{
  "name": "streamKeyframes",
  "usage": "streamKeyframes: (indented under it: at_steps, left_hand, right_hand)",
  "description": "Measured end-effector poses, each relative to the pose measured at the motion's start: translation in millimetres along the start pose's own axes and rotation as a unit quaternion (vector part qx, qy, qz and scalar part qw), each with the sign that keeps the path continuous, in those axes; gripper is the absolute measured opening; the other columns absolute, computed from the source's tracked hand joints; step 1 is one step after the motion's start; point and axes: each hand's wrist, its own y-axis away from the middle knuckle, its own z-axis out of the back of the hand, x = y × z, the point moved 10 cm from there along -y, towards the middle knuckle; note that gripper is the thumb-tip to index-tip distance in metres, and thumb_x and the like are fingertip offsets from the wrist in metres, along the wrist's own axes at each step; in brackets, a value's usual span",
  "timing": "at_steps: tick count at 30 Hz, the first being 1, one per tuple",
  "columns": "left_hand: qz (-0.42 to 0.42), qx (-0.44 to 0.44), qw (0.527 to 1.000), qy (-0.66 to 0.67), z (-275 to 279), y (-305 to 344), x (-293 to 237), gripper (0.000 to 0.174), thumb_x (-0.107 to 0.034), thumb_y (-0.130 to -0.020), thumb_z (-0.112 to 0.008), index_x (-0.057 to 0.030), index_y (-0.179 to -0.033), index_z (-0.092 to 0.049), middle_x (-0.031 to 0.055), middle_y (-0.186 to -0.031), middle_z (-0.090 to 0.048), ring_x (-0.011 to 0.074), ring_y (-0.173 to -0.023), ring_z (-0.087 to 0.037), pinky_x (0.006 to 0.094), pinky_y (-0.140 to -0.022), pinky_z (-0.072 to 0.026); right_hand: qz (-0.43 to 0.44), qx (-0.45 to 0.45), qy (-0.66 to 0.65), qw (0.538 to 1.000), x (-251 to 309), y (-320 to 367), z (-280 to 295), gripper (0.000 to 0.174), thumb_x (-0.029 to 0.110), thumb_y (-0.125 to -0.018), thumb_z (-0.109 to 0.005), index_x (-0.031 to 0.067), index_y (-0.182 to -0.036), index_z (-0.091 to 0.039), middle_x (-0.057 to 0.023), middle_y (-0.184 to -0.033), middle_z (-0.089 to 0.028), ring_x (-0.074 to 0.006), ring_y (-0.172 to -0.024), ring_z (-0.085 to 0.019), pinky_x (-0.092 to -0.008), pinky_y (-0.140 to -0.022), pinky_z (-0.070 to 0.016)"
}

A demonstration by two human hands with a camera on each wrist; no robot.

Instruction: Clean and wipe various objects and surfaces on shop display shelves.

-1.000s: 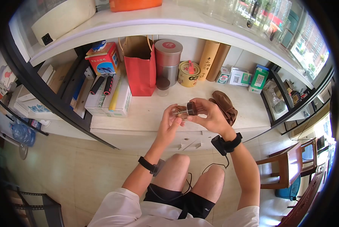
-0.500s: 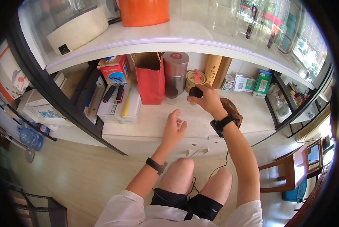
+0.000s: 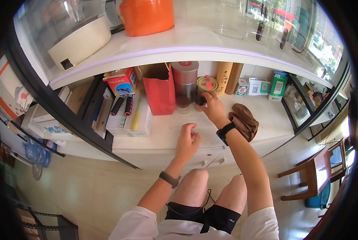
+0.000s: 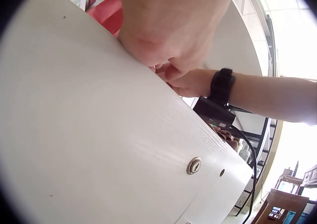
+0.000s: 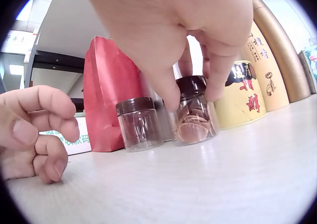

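Observation:
In the right wrist view, my right hand (image 5: 183, 30) grips a small clear jar (image 5: 194, 122) by its dark lid, thumb on one side and fingers on the other. Brown flat pieces lie inside it, and its base is at the shelf surface. Just left of it stands a second dark-lidded jar (image 5: 140, 130), which looks empty. My left hand (image 3: 186, 143) hovers at the front edge of the shelf in the head view, fingers loosely curled, holding nothing. A brown crumpled pouch (image 3: 244, 121) lies to the right of my right hand (image 3: 213, 109).
Behind the jars stand a red paper bag (image 3: 159, 92), a silver canister (image 3: 185, 80), a yellow tin (image 3: 207, 84) and tan tubes (image 3: 223, 78). A white box (image 3: 129, 120) is on the left, with small green-and-white boxes (image 3: 278, 86) on the right. An upper shelf (image 3: 195, 52) overhangs.
My hands have separated. The right one has carried the jar from the left hand back to the shelf beside the other jar. My left hand has stayed near the front edge, its fingers curling more.

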Motion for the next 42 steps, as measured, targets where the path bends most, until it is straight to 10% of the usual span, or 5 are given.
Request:
streamKeyframes:
  at_steps: [14,26,42]
  left_hand:
    - [-0.029,0.005,0.999,-0.031,-1.4,0.6,-11.8,0.032,0.003,-0.086,-0.062,0.0003,-0.116,-0.053,0.0149,-0.111,-0.056,0.0232,-0.081,-0.063,0.0323,-0.069,-0.0527]
    - [-0.023,0.007,0.999,-0.032,-3.9,0.2,-17.2,0.028,0.003,-0.085,-0.061,0.0001,-0.113,-0.055,0.0150,-0.110,-0.058,0.0242,-0.081,-0.063,0.0340,-0.071,-0.0525]
    - [-0.044,0.010,0.998,-0.051,-5.1,1.2,-19.9,0.017,0.006,-0.085,-0.059,0.0004,-0.101,-0.060,0.0133,-0.101,-0.061,0.0260,-0.080,-0.063,0.0332,-0.071,-0.0517]
  right_hand:
    - [0.047,-0.069,-0.050,0.995,2.7,10.3,26.8,0.016,0.015,-0.090,-0.062,0.0018,-0.099,-0.066,-0.0204,-0.095,-0.063,-0.0416,-0.086,-0.064,-0.0491,-0.075,-0.0525]
    - [0.115,-0.049,0.024,0.992,31.4,11.4,13.3,0.043,0.013,-0.077,-0.070,0.0020,-0.118,-0.064,-0.0172,-0.120,-0.059,-0.0371,-0.113,-0.055,-0.0455,-0.098,-0.0468]
    - [0.019,0.037,0.024,0.999,30.9,-0.6,-6.6,0.041,0.010,-0.073,-0.077,0.0070,-0.108,-0.055,-0.0146,-0.111,-0.058,-0.0367,-0.102,-0.062,-0.0446,-0.085,-0.0536]
